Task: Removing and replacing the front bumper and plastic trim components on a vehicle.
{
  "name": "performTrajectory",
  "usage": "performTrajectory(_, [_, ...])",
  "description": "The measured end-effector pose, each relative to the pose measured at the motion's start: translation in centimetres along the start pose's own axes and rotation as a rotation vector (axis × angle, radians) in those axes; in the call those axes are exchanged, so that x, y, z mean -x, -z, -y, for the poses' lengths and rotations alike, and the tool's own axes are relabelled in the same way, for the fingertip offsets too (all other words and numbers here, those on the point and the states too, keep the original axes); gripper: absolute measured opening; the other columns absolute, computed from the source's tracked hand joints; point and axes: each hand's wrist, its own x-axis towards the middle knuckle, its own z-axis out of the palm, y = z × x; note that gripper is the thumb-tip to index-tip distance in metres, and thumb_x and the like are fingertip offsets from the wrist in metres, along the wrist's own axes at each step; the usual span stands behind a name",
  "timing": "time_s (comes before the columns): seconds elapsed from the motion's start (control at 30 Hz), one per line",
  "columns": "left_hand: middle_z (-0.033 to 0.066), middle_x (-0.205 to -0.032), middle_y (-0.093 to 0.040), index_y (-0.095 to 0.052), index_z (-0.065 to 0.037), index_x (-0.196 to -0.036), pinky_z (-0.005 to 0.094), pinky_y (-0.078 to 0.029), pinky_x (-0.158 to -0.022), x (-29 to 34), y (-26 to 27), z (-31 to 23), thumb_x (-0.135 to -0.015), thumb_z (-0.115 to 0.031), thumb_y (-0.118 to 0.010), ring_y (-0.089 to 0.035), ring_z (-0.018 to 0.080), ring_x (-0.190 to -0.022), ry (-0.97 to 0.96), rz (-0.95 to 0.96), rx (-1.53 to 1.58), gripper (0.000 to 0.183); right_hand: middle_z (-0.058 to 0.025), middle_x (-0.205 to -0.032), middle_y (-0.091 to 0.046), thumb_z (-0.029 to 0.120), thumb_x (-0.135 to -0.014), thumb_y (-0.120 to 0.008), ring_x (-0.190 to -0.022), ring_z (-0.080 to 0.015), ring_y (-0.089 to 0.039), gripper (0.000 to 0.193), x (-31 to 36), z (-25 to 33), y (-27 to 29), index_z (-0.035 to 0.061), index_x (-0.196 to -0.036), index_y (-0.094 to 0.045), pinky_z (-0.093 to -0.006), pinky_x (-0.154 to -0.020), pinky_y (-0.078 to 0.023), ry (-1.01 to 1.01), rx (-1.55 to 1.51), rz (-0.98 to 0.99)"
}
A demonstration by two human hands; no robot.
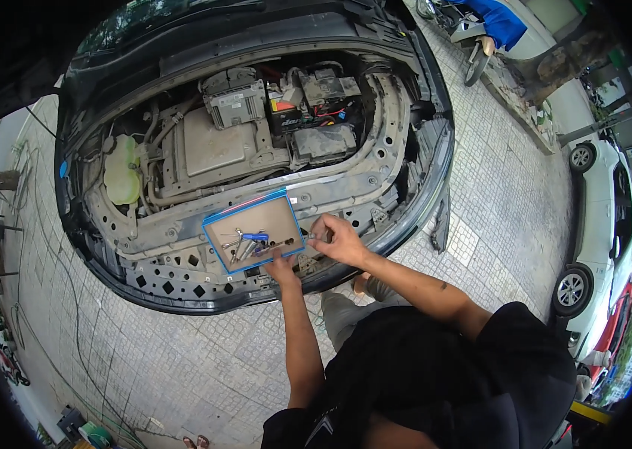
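A shallow cardboard box (pixel 220 223) with blue edges rests on the front panel of a car's open engine bay. Inside lie a blue-handled screwdriver (pixel 255 236) and several metal tools (pixel 240 251), heaped toward its near side. My left hand (pixel 284 269) grips the box's near edge, its thumb over the rim and the other fingers hidden underneath. Just beyond the box's right side, my right hand (pixel 337 241) is closed with thumb and fingertips pinched together. A small greyish bit shows at those fingertips, too small to name.
Behind the box are a battery (pixel 312 118), a grey control unit (pixel 234 106), a flat engine cover (pixel 213 144) and a pale green fluid tank (pixel 121 170). Tiled paving (pixel 181 359) surrounds the car. A white car (pixel 606 217) stands at right, a motorbike (pixel 475 34) at upper right.
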Motion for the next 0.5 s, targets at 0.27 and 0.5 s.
performTrajectory(0.27, [0.0189, -0.115, -0.062, -0.05, 0.005, -0.128, 0.0369, -0.064, -0.073, -0.5, -5.2, -7.8, -0.09, -0.015, -0.058, -0.07, 0.029, -0.092, -0.142, -0.141, -0.24, 0.043, -0.0029, -0.072, -0.062, 0.01, -0.08, -0.076, -0.065, -0.0094, -0.056, 0.021, 9.9, -8.1, 18.9, 0.0018, -0.088, -0.058, -0.0265, -0.062, -0.045, -0.326, 0.001, -0.643])
performTrajectory(0.5, [0.0164, -0.103, -0.066, -0.058, 0.006, -0.115, 0.04, -0.066, -0.068, -16.1, -11.9, -16.0, -0.094, -0.017, -0.053, -0.069, 0.0307, -0.089, -0.095, -0.09, -0.464, 0.031, -0.0073, -0.084, -0.067, 0.013, -0.079, -0.077, -0.07, -0.0139, -0.064, 0.022, 8.0, -8.3, 29.0, 0.0009, -0.095, -0.066, -0.03, -0.066, -0.05, -0.295, 0.248, -0.695])
